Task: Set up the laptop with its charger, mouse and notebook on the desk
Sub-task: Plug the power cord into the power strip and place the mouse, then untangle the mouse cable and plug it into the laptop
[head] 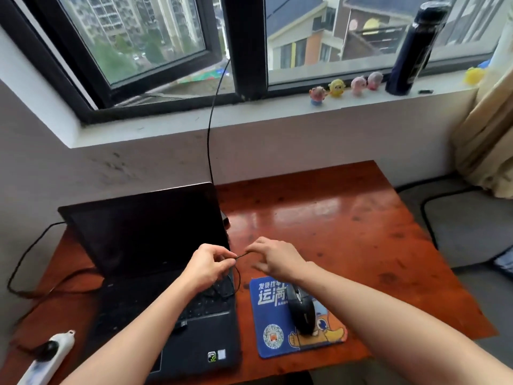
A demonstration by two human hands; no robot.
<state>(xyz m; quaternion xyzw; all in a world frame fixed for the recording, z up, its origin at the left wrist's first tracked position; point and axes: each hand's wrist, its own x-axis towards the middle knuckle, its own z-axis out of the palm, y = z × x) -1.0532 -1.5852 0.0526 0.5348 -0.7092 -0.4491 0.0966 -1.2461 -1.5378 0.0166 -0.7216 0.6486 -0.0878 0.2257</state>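
- A glossy reddish-brown wooden tabletop (347, 218) stands under a window sill, with its far edge close to the grey wall.
- An open black laptop (155, 262) sits on the left half of the tabletop; its screen is dark and its front edge is close to the near edge.
- A blue rectangular mouse pad with a cartoon print (273, 329) lies just beside the right side of the laptop, toward the near edge.
- A black computer mouse (302, 312) rests on the mouse pad, partly hidden by the right forearm.
- The left hand (208, 266) is over the right part of the keyboard, and its fingertips pinch a thin black cable (241, 255).
- The right hand (273, 258) is just beside it, above the tabletop between laptop and mouse pad; its thumb and forefinger pinch the other end of the same short stretch of cable, the other fingers are spread.
- The cable hangs in a loop below the left hand, over the keyboard; where it ends I cannot tell.
- A white power strip with a black plug in it (45, 357) lies at the near left corner.
- A thicker black cord (25, 262) curves past the left edge, behind the laptop.
- A dark tall bottle (413, 48) and four small toy figures (347, 87) stand on the window sill.
- A notebook does not show.
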